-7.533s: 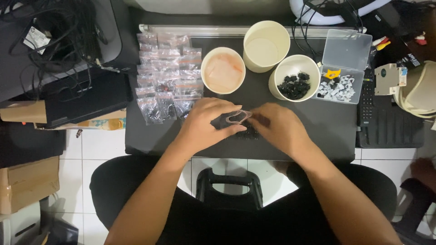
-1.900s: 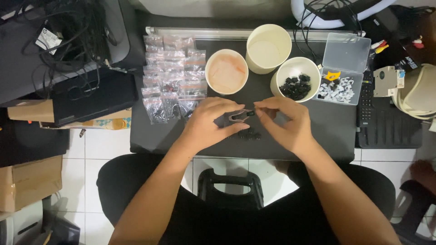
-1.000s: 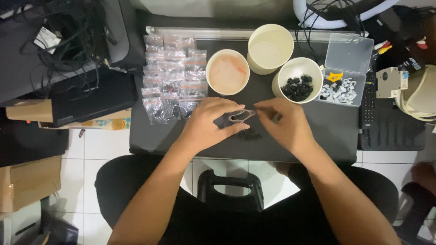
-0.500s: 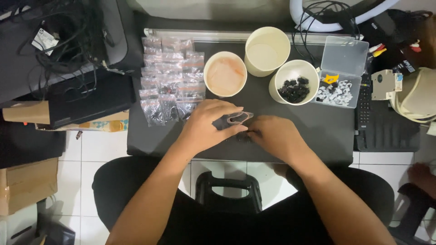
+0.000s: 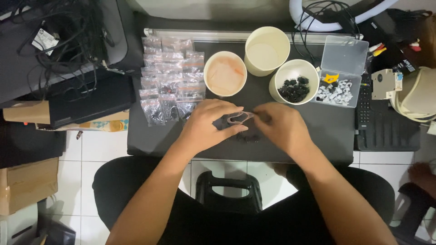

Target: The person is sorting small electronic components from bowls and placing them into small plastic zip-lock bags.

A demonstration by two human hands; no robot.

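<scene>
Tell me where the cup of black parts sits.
In the head view, the cup of black parts stands beyond the right hand, between the pink-stained cup and the clear plastic box.

Small clear plastic bag [image 5: 239,118], mouth pulled open, held level just above the dark tabletop — tiny black parts [image 5: 247,136] beneath it

Count of items on the desk [image 5: 331,131]

Three paper cups [image 5: 225,74] along the far edge; one clear plastic box [image 5: 344,72] at the far right corner; one batch of small clear bags [image 5: 169,77], number uncertain.
</scene>
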